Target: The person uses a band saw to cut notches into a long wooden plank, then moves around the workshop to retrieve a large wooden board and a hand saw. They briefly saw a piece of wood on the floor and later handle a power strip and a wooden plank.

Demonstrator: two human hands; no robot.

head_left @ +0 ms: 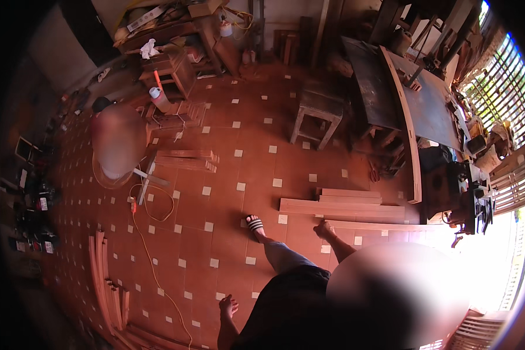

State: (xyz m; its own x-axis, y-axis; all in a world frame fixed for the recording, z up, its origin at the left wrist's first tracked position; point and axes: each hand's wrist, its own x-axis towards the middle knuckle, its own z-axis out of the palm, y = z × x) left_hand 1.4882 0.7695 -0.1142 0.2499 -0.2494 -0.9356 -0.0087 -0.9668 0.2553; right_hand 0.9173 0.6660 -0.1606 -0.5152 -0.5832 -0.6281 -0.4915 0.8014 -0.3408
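Observation:
My left hand (228,306) hangs low beside my dark clothing, its fingers loosely bent and apart, holding nothing I can see. Below it is the red tiled floor (221,245). My right hand (321,228) appears at the left end of a long thin wooden board (379,226). Whether it grips or touches that board I cannot tell, as its fingers are too small and dark. Just beyond lie wider reddish planks (338,207), stacked on the floor. My striped sandal (254,223) is on the floor left of them. A pale blur covers the lower right.
Another person (118,140), blurred, is at the left near stacked wood strips (186,158). An orange cable (151,256) snakes over the floor. More long strips (102,274) lie lower left. A wooden stool (318,111) and a dark workbench (370,87) stand at the back right.

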